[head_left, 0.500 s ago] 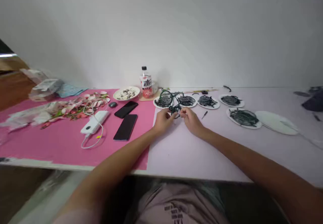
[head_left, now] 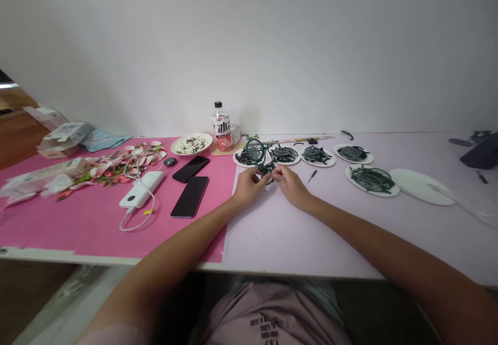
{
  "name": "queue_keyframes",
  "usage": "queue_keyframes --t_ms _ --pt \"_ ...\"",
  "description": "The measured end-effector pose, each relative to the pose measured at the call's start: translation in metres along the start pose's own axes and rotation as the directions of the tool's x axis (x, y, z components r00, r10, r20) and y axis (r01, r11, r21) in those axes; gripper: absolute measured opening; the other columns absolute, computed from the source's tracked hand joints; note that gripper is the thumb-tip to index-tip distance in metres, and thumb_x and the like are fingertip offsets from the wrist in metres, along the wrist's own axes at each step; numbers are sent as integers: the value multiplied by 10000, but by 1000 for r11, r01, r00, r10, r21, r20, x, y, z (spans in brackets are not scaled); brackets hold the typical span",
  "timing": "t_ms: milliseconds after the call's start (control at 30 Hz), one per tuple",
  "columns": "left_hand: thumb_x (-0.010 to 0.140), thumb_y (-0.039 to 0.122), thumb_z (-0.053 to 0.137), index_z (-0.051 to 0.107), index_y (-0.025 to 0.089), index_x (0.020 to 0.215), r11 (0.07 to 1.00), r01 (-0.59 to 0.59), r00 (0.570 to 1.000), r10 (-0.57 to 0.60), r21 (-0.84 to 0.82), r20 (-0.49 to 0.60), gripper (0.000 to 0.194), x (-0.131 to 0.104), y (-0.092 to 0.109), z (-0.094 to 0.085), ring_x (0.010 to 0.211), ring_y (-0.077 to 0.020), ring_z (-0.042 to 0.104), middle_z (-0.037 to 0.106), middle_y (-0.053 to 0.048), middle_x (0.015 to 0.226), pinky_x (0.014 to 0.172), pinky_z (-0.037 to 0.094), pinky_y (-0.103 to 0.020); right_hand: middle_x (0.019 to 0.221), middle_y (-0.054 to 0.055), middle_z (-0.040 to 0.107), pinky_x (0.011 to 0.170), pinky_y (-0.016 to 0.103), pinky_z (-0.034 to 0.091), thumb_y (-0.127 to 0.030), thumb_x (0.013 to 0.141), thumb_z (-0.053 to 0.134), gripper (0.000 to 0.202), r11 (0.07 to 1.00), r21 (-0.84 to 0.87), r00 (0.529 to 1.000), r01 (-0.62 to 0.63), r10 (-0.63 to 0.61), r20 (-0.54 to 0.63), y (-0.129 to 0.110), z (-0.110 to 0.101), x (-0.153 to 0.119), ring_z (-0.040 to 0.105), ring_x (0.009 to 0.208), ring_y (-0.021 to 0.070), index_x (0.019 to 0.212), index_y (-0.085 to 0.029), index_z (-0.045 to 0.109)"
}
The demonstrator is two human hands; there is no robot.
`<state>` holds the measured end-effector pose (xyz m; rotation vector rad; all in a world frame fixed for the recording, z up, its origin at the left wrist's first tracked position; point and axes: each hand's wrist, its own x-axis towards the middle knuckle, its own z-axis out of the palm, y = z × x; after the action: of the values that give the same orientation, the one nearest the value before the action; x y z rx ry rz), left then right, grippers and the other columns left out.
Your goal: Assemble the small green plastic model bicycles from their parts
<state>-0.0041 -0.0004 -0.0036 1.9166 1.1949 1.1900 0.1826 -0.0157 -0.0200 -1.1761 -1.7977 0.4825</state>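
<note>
Head view, miniature bicycle: here it is, a dark-green, thin-framed model bicycle (head_left: 266, 167) right between the two hands, over the pale lilac tabletop (head_left: 295, 241), one spoked wheel up on the far side.
Left hand: the left hand (head_left: 249, 185) is clamped on the near part of the model, thumb and fingers gathered round it.
Right hand: the right hand (head_left: 291, 184) brings its thumb and forefinger together at that same near end; whether they pinch a small part, I cannot tell.
Screwdriver: a short black screwdriver-like tool (head_left: 312, 176) lies near the right hand, just beyond its wrist.
Plates: four small white plates (head_left: 323, 164) line up behind, loaded with dark bits; further right, another white oval plate (head_left: 354, 182) carries green wheels, touching or overlapping a broad white plate (head_left: 412, 185).
Bottle: near the wall stands a clear bottle with a black cap and pink contents (head_left: 223, 140), beside a cream bowl of dark bits (head_left: 202, 151).
Pink side: on the bright pink sheet (head_left: 89, 220) lie two black phones (head_left: 190, 197), a white box with a cable (head_left: 142, 189) and pink petals (head_left: 112, 171).
</note>
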Motion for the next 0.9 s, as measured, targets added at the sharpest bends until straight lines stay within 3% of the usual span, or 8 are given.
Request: queue_keyframes --t_ms 333,500,900 --pt "860 478 707 584 186 696 998 -55 998 55 -26 -17 357 -1 3 -3 546 -113 484 577 28 594 527 337 -249 996 72 678 776 358 468 -372 1028 418 183 988 -149 998 -40 46 31 -3 1 -1 634 885 244 1005 -243 546" --pt "875 441 696 599 186 706 999 -54 998 55 3 -36 321 -1 3 -4 568 -122 520 591 27 603 556 359 -251 1062 93 685 800 365 472 -388 1053 394 224 978 -207 1000 -1 7 28 -6 2 -3 640 917 251 1045 -242 563" --pt "857 447 711 648 180 727 1000 -26 998 25 -6 -49 304 -1 5 -4 545 -117 489 587 24 595 549 365 -258 938 53 643 740 316 440 -322 1049 420 188 965 -248 996 89 -78 53 -7 0 -4 600 829 210 1006 -231 579"
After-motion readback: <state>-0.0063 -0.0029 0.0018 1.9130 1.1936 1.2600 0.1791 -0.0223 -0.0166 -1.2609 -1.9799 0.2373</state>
